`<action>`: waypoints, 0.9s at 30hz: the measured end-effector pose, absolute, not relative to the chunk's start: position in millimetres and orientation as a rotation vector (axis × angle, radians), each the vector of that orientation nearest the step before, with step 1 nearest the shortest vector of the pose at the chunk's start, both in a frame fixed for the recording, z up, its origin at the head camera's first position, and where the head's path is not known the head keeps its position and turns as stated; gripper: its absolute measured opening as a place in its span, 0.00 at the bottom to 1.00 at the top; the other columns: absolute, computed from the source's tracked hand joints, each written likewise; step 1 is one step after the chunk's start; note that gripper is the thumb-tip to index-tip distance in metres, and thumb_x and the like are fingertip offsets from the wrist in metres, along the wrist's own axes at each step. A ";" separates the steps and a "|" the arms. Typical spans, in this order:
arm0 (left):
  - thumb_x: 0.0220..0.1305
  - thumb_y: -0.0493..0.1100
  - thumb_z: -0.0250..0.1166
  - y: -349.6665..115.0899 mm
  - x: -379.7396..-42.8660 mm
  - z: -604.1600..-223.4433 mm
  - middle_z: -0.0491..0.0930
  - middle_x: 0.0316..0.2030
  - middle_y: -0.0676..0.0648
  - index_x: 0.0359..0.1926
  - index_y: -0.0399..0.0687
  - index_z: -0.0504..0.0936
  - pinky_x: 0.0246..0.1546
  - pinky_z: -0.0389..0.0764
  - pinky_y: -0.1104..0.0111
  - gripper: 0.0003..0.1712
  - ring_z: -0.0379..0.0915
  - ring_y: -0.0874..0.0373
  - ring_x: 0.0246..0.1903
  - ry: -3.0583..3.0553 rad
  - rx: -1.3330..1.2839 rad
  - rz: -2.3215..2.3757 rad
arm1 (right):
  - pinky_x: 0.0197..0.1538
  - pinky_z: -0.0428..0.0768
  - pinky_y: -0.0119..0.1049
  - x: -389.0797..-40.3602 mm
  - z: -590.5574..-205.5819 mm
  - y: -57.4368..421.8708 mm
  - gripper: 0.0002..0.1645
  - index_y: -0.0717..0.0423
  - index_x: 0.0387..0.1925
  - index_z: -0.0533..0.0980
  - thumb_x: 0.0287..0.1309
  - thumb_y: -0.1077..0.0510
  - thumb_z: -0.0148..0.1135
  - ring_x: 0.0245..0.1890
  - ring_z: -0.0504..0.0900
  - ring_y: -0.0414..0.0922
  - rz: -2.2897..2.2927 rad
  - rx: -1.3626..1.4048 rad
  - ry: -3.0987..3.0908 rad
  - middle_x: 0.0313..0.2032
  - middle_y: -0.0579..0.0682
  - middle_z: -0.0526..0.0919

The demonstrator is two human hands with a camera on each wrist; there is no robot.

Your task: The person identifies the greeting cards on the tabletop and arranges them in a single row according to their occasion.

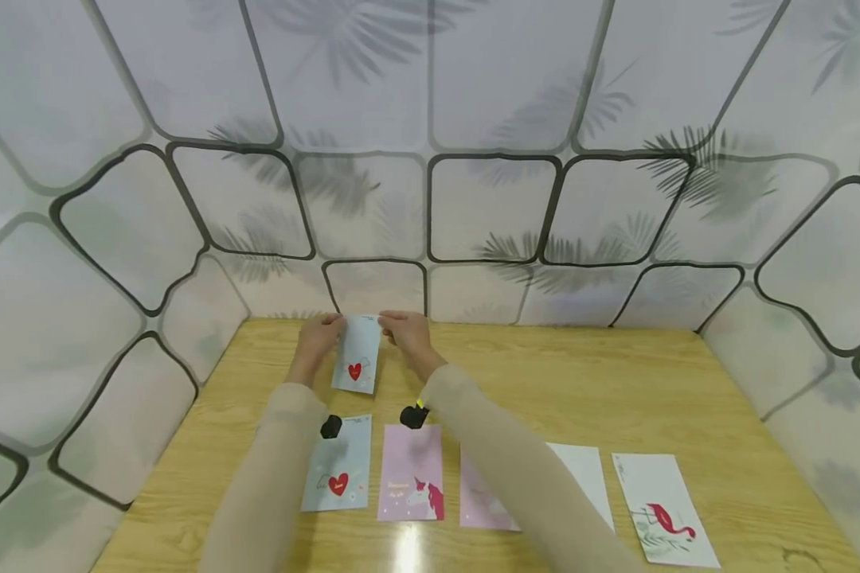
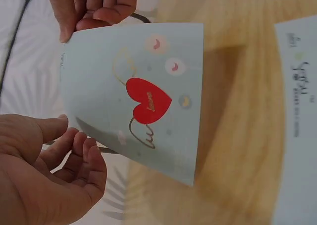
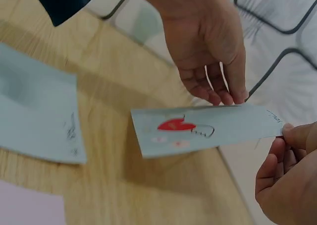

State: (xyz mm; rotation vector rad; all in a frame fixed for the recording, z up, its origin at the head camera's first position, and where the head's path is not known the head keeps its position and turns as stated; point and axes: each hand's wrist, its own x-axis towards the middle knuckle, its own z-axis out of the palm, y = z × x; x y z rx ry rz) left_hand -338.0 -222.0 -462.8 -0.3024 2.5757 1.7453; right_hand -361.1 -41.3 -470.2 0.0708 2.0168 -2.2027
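Note:
A light blue card point(image 1: 358, 350) with a red heart is held up near the back of the table. My left hand point(image 1: 318, 342) pinches its left edge near the top, thumb against fingers. At the upper right corner my right hand point(image 1: 407, 334) pinches it between thumb and fingers. The left wrist view shows the card's sheet point(image 2: 99, 66) bowed, its heart end over the wood. Seen from the right wrist, the card point(image 3: 228, 128) is tilted and nearly edge-on. A matching light blue heart card point(image 1: 358, 446) lies on the table below the hands.
On the wooden table point(image 1: 545, 374) a row continues rightward: a pink unicorn card point(image 1: 410, 458), another pink card point(image 1: 476, 501) partly under the right sleeve point(image 1: 523, 477), a white card point(image 1: 584, 469) and a white flamingo card point(image 1: 652, 477). Patterned fabric walls point(image 1: 494, 207) enclose the table's back and sides.

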 end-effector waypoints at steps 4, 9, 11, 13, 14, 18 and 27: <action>0.82 0.46 0.52 -224.8 -334.2 -440.7 0.72 0.65 0.31 0.70 0.31 0.71 0.62 0.76 0.50 0.27 0.73 0.39 0.59 2.591 -0.290 1.852 | 0.43 0.84 0.32 -358.2 -447.8 -37.7 0.14 0.65 0.52 0.84 0.67 0.62 0.68 0.31 0.81 0.39 -2.283 0.002 1.870 0.37 0.51 0.86; 0.81 0.49 0.53 -232.4 -322.2 -410.4 0.77 0.59 0.34 0.67 0.34 0.75 0.47 0.80 0.67 0.26 0.78 0.50 0.49 2.645 -0.317 1.845 | 0.42 0.83 0.30 -351.6 -427.6 -32.6 0.16 0.70 0.54 0.82 0.68 0.64 0.67 0.31 0.81 0.39 -2.328 -0.116 1.743 0.35 0.49 0.83; 0.81 0.50 0.53 -236.4 -315.3 -399.6 0.77 0.58 0.35 0.66 0.34 0.76 0.44 0.79 0.71 0.26 0.77 0.52 0.47 2.654 -0.297 1.813 | 0.43 0.82 0.31 -347.3 -421.7 -30.8 0.17 0.71 0.55 0.81 0.69 0.64 0.66 0.32 0.80 0.39 -2.331 -0.145 1.711 0.34 0.48 0.83; 0.81 0.51 0.53 -240.7 -307.7 -390.7 0.76 0.59 0.36 0.66 0.35 0.75 0.45 0.78 0.72 0.27 0.77 0.53 0.48 2.661 -0.268 1.775 | 0.42 0.81 0.30 -342.6 -417.4 -29.8 0.17 0.72 0.55 0.80 0.69 0.64 0.65 0.32 0.80 0.40 -2.325 -0.162 1.685 0.34 0.48 0.83; 0.81 0.52 0.53 -242.9 -303.5 -386.9 0.76 0.59 0.36 0.66 0.35 0.75 0.46 0.79 0.70 0.27 0.76 0.53 0.48 2.661 -0.254 1.762 | 0.40 0.81 0.30 -340.0 -415.6 -29.7 0.17 0.72 0.55 0.80 0.70 0.64 0.65 0.32 0.79 0.40 -2.320 -0.168 1.670 0.34 0.48 0.82; 0.80 0.54 0.54 -249.9 -287.1 -375.5 0.76 0.56 0.38 0.66 0.35 0.75 0.51 0.81 0.67 0.29 0.75 0.53 0.49 2.663 -0.184 1.759 | 0.37 0.79 0.27 -331.1 -409.6 -29.5 0.16 0.72 0.54 0.79 0.71 0.65 0.63 0.32 0.79 0.39 -2.318 -0.180 1.592 0.33 0.47 0.82; 0.77 0.54 0.60 -260.0 -255.2 -365.1 0.77 0.37 0.54 0.60 0.31 0.76 0.48 0.82 0.72 0.28 0.72 0.62 0.39 2.688 -0.032 1.829 | 0.34 0.79 0.26 -311.9 -393.8 -30.1 0.13 0.73 0.53 0.79 0.72 0.67 0.60 0.30 0.78 0.39 -2.332 -0.218 1.398 0.31 0.49 0.82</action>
